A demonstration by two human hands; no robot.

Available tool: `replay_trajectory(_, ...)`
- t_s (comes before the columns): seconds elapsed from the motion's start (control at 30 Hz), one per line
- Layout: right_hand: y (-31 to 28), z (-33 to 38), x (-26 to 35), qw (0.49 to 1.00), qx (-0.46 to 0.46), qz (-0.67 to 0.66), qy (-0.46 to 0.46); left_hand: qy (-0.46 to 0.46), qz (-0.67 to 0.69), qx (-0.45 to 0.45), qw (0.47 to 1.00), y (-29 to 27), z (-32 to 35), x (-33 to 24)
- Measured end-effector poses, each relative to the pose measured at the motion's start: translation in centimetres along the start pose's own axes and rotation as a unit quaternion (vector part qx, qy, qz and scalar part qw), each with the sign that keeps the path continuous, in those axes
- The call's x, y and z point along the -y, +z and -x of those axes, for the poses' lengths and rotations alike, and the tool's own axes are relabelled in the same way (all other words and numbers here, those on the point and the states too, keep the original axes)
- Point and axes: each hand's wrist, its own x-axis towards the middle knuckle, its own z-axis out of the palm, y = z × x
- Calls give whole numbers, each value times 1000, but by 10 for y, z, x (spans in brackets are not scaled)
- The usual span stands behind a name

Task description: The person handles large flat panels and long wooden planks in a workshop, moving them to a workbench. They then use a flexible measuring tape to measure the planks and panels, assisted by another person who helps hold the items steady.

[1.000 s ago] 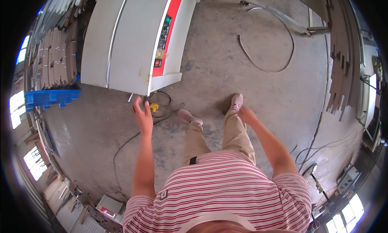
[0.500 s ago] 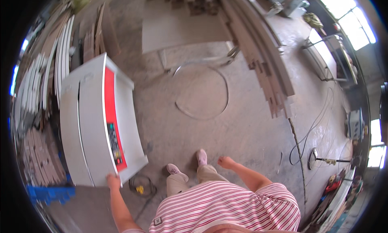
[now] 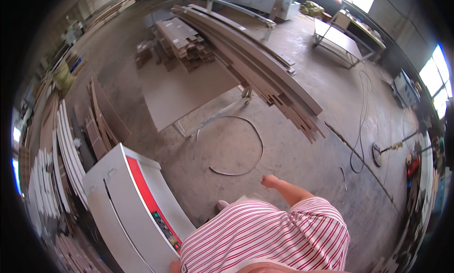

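The grey-white machine cabinet (image 3: 111, 211), with a red strip and a small control panel (image 3: 164, 229) of buttons, stands at my lower left. At its near edge a small part of my left hand (image 3: 175, 266) shows; my striped shirt hides most of it, and its fingers cannot be made out. My right hand (image 3: 269, 180) hangs in front of me over the concrete floor, its fingers curled in, with nothing visible in them. The nearest thing to it is a thin curved strip (image 3: 261, 145) lying in a loop on the floor.
Ahead stands a frame table with a large brown board (image 3: 184, 98), stacked short pieces (image 3: 182, 39) and long brown boards (image 3: 265, 60) jutting toward me. White strips (image 3: 71, 145) lean at the left. At the right are a loose cable (image 3: 362, 126) and a stand with a round base (image 3: 376, 154).
My view has swung up and turned, so the machine sits lower and closer. My left hand has mostly slipped behind my shirt. My right hand stays curled in front.
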Motion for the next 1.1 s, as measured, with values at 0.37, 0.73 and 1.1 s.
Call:
replay_trajectory(0.37,-89,-134,71,991,-69,-112,11,199,120,20,972,-77,-74,-156)
replay_trajectory(0.73,-134,-321,154,989,-64,23,-130,217,200,38,955,-127,-113,-276)
replay_trajectory(1.1,-131,-497,363,546,-18,-801,245,148,289,-38,945,-240,-229,-175)
